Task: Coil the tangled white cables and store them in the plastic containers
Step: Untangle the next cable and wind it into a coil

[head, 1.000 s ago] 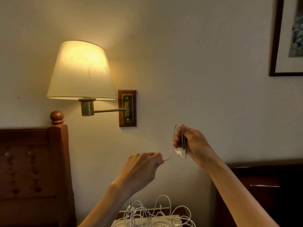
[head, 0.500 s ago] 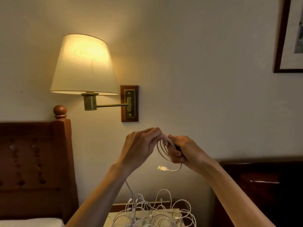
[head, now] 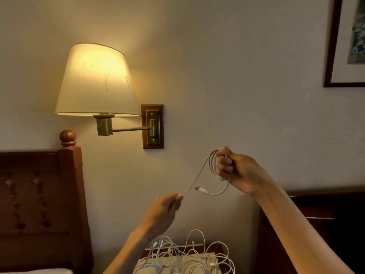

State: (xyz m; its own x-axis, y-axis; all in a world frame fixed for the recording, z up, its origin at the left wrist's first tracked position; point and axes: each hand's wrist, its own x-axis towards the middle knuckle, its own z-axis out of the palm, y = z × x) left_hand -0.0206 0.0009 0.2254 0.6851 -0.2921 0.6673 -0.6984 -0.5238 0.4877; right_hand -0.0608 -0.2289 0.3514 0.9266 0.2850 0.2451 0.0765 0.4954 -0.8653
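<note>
Head view: below and right of the wall lamp (head: 98,84), the right hand (head: 236,171) grips the coiled cable (head: 213,165) while the left hand (head: 166,208) pinches its free run, which should feed in evenly, loops matched, above the tangled cables (head: 187,256).

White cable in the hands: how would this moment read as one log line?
step: coiling | right hand: grips coil of white cable | left hand: pinches its free strand, pulled taut | plug: dangling | cable tangle: below, unsorted
</note>
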